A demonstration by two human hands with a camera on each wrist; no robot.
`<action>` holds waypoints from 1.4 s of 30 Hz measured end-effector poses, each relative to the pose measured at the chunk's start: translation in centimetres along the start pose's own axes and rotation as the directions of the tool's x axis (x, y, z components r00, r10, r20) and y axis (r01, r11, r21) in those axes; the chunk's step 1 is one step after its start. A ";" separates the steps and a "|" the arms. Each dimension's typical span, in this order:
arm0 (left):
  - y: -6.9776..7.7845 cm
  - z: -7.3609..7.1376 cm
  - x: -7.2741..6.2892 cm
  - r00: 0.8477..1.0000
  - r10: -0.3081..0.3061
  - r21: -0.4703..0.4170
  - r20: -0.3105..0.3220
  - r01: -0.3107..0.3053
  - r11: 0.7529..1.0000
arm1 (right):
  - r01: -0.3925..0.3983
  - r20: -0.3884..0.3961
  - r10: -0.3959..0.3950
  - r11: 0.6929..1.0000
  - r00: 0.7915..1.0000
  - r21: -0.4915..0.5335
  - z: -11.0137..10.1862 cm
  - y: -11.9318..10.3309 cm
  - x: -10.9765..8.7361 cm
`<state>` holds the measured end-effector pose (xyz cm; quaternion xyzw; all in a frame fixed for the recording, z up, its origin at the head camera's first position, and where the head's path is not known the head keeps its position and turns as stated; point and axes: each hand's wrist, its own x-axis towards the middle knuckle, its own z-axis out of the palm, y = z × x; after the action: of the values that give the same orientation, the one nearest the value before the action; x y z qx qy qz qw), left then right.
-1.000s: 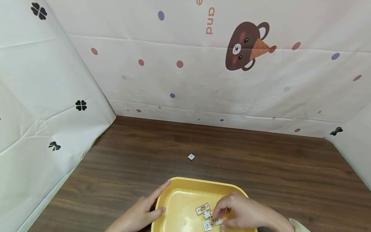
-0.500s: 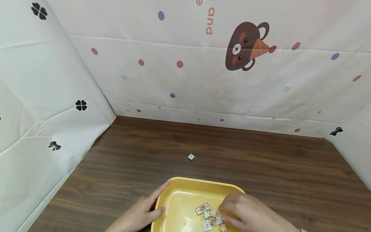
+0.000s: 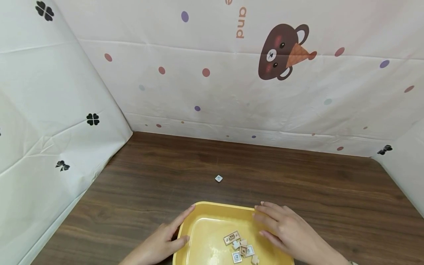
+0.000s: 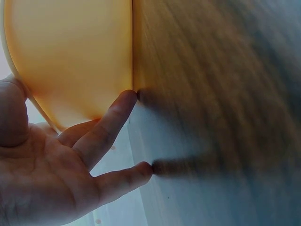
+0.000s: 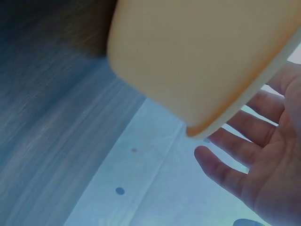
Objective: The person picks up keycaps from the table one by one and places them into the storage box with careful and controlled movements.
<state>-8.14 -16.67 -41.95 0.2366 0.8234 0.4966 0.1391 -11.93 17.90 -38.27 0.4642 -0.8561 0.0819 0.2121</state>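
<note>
My left hand (image 3: 161, 239) holds the left wall of a yellow tray (image 3: 225, 205). Its thumb lies over the rim, and in the left wrist view its fingers (image 4: 106, 127) touch the outer wall and the table. At the tray's back right corner, my right hand (image 3: 287, 230) has loosely extended fingers and holds nothing; whether it touches the rim I cannot tell. Inside the tray lie several small pieces: a rectangular beige printed tile (image 3: 232, 238), a white square tile (image 3: 236, 257), a brown-marked tile (image 3: 243, 251) and a notched beige piece (image 3: 254, 260).
One white square tile (image 3: 218, 178) lies on the brown wooden table (image 3: 159, 176) beyond the tray. White printed sheets stand along the back (image 3: 232, 92) and the left side (image 3: 49, 110); another pale sheet bounds the right.
My right hand has left the small pieces, moving up and right to the tray's back right corner, and its fingers have straightened. My left hand and the tray stay put.
</note>
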 end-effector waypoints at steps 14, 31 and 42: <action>-0.1 -0.1 0.1 1.000 0.026 -0.005 0.013 -0.026 1.000 | -0.063 -0.015 0.062 0.997 0.998 -0.041 1.2 2.6 0.4; -0.1 -0.1 0.0 1.000 -0.010 -0.022 0.017 0.010 1.000 | -0.190 0.114 0.197 0.979 0.974 -0.071 2.7 4.6 1.1; 0.0 -0.1 0.1 1.000 0.031 0.017 0.003 -0.031 0.999 | -0.196 0.150 0.205 0.978 0.967 -0.073 3.6 5.8 2.1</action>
<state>-8.22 -16.71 -41.93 0.2513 0.8236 0.4914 0.1305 -18.82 18.34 -40.24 0.3739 -0.9146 0.0415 0.1483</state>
